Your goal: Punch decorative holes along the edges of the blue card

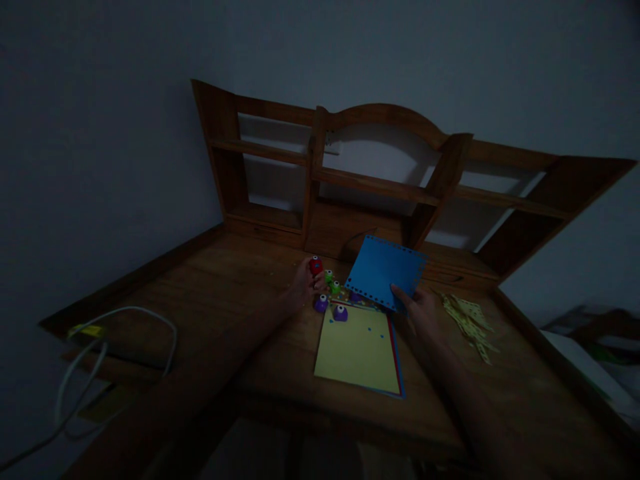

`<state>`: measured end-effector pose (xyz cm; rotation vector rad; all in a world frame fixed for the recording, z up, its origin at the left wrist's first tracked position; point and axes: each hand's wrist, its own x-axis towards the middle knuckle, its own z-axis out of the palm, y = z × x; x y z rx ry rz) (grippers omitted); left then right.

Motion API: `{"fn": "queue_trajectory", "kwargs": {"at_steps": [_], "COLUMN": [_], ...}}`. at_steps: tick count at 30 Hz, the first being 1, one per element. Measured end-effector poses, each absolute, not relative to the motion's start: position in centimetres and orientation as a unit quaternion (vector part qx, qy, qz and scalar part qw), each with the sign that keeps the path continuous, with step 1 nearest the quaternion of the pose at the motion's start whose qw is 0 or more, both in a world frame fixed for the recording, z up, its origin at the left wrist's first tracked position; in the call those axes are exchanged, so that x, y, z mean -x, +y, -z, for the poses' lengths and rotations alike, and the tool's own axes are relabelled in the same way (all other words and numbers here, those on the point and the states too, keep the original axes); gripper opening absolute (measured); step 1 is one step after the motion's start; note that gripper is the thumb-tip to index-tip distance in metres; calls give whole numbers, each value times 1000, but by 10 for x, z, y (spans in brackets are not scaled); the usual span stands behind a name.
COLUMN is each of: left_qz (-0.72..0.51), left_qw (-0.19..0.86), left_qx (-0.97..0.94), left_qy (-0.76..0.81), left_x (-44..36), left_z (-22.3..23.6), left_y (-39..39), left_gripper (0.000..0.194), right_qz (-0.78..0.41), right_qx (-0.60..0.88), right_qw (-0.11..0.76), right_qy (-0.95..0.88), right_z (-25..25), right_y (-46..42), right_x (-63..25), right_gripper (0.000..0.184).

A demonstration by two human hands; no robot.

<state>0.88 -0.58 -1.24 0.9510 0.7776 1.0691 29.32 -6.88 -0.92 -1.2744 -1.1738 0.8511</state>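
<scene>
My left hand [303, 285] is closed around a small red paper punch [315, 265] with an eye-like dot on top. In my right hand [417, 305] is a blue sheet of paper [385, 270], tilted up and gripped at its lower right, with punched holes along its edges. Green punches [335, 287] stand just right of my left hand. Purple punches [341, 313] sit below them, one on the yellow paper [357, 347] and another partly hidden by the blue sheet. Red and blue sheets show under the yellow one. Small punched bits lie scattered around.
Cut yellow paper strips [470, 323] lie in a heap at the right of the wooden desk [225, 280]. A wooden shelf unit [375, 183] stands along the back. A white cable [150, 312] loops at the left edge.
</scene>
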Motion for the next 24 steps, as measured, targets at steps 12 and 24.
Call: {"fn": "queue_trajectory", "kwargs": {"at_steps": [12,24], "left_qz": [-392,-300], "left_qw": [174,86], "left_qx": [-756,-763], "left_qy": [495,566], "left_x": [5,26], "left_z": [7,23], "left_y": [-19,-2], "left_gripper": [40,43], "right_qz": [-366,-332], "right_qx": [542,556], "right_qw": [563,564], "right_qy": [-505,-513], "right_z": [13,5], "right_y": [-66,-70], "right_x": [-294,-291], "right_gripper": [35,29]}}
